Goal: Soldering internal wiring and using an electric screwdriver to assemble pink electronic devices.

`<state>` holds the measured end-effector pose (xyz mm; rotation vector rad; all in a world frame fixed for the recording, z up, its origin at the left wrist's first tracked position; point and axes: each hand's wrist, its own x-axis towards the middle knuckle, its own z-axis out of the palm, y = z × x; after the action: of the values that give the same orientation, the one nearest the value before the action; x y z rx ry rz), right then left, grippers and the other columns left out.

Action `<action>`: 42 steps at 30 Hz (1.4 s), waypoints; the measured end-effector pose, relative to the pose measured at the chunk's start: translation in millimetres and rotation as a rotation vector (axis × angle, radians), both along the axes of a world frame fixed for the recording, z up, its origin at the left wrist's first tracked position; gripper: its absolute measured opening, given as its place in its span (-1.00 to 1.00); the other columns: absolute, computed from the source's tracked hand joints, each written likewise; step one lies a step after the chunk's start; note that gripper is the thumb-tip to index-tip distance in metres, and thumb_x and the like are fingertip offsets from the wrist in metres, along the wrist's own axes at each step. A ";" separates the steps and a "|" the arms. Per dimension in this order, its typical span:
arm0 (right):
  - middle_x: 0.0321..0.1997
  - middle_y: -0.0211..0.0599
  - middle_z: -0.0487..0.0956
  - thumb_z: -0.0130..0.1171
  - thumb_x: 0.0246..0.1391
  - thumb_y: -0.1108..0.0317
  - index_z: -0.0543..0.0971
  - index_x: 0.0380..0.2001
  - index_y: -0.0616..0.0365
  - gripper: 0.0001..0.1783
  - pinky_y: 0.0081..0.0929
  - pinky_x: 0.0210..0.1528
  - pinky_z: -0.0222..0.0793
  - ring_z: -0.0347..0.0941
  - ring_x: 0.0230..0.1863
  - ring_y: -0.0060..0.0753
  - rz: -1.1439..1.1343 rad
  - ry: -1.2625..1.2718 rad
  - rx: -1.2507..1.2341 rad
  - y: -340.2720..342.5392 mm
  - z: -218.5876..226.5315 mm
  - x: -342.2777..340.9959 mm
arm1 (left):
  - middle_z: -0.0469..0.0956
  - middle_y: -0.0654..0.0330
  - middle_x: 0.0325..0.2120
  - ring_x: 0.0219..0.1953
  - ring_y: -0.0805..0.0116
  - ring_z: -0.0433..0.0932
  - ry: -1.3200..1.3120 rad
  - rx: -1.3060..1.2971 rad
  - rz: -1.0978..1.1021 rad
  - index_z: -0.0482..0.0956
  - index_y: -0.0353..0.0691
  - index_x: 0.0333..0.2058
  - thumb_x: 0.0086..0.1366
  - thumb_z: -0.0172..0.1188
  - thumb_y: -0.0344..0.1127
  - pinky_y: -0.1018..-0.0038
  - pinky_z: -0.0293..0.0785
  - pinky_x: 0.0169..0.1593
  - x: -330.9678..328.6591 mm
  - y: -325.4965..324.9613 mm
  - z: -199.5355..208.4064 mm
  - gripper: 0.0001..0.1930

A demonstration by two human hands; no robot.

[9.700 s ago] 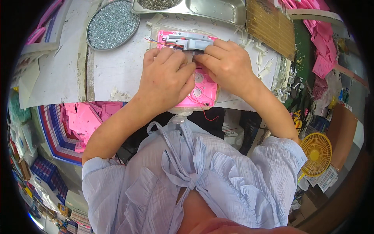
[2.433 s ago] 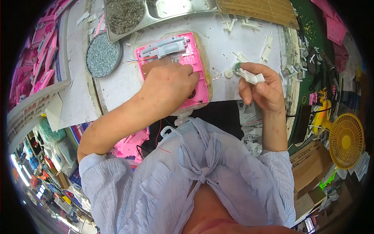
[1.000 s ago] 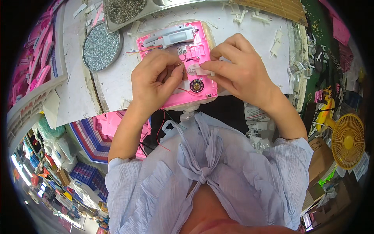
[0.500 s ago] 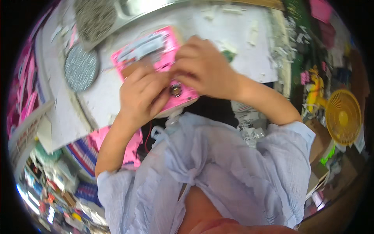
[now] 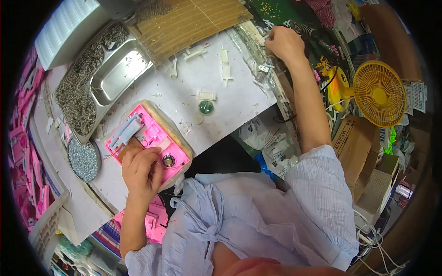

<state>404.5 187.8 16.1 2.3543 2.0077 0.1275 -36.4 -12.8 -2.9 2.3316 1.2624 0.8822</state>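
A pink plastic casing [image 5: 177,158] lies open side up on a pale padded block at the table's near edge. In it are a grey part [image 5: 128,131], a small round metal-rimmed component [image 5: 168,160] and thin wires. My left hand [image 5: 140,172] is over the casing's near left part, fingers curled and drawn together; what is in them is hidden. Stretched far to the right, my right hand [image 5: 286,44] has its fingers bent down among small white plastic parts [image 5: 264,68] at the table's right edge. Its fingertips are partly hidden.
Screws fill a metal tray [image 5: 95,110] at the far left, beside a round dish of small metal pieces [image 5: 84,161]. White plastic parts [image 5: 225,69] and a green disc [image 5: 206,107] lie on the table. Beyond is a brown board [image 5: 193,27]; a yellow fan [image 5: 379,95] stands right.
Both hands were together over the casing. My right hand has left it and reached far right. My left hand stays at the casing; the whole view has shifted.
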 end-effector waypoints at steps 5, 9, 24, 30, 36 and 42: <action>-0.19 0.10 0.70 0.32 -0.17 0.29 0.72 -0.24 0.15 -0.65 -0.01 -0.04 0.57 0.65 -0.08 0.15 0.002 0.021 -0.080 6.4 5.0 -6.2 | 0.69 0.21 -0.21 -0.22 0.13 0.56 0.018 -0.020 -0.011 0.57 -0.18 -0.31 -0.03 0.34 -0.55 0.27 0.44 -0.12 -0.6 1.2 3.6 -0.74; -0.21 0.03 0.71 0.32 -0.17 0.30 0.71 -0.19 0.10 -0.63 -0.01 -0.02 0.55 0.64 -0.08 0.13 0.048 0.098 0.001 7.4 -5.0 7.4 | 0.66 0.21 -0.22 -0.20 0.13 0.55 0.046 -0.033 -0.016 0.59 -0.18 -0.29 -0.02 0.35 -0.53 0.27 0.43 -0.11 2.0 3.7 10.5 -0.73; -0.18 -0.38 0.60 0.35 0.14 0.47 0.57 -0.05 0.25 -0.69 -0.54 -0.33 0.57 0.54 -0.28 -0.58 0.328 2.015 -0.428 -111.8 28.2 -164.1 | 0.64 0.22 -0.33 -0.42 0.60 0.48 -0.730 -0.647 -0.010 0.54 -0.34 -0.03 0.22 0.45 -0.35 0.59 0.47 -0.32 66.1 62.9 56.8 -0.61; -0.27 -0.28 0.64 0.33 0.22 0.44 0.61 -0.18 0.31 -0.82 -0.59 -0.31 0.56 0.56 -0.35 -0.58 0.392 1.819 -0.495 -112.6 21.8 -166.9 | 0.58 0.29 -0.42 -0.42 0.67 0.45 -0.574 -0.800 0.031 0.60 -0.37 -0.17 0.24 0.39 -0.42 0.61 0.42 -0.37 45.7 55.4 53.1 -0.77; -0.33 -0.20 0.62 0.31 0.14 0.59 0.53 -0.28 0.27 -0.86 -0.49 -0.33 0.54 0.58 -0.42 -0.42 0.218 2.416 -0.792 -117.5 -3.2 -137.1 | 0.58 0.19 -0.42 -0.44 0.39 0.55 -0.252 -0.289 -0.433 0.60 -0.34 -0.13 0.25 0.35 -0.40 0.44 0.50 -0.33 55.1 94.9 66.9 -0.75; -0.26 -0.29 0.57 0.32 0.07 0.61 0.46 0.11 0.25 -0.49 -0.47 -0.33 0.39 0.47 -0.39 -0.48 0.064 2.564 -0.541 -128.5 -0.8 -106.7 | 0.69 0.02 -0.35 -0.36 0.17 0.68 0.051 -0.182 0.017 0.67 -0.28 -0.19 0.32 0.27 -0.28 0.34 0.59 -0.23 61.0 220.8 25.7 -0.80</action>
<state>297.8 59.3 15.3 -0.5296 -0.5279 2.0627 24.6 208.1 22.8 2.2158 1.3263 0.6853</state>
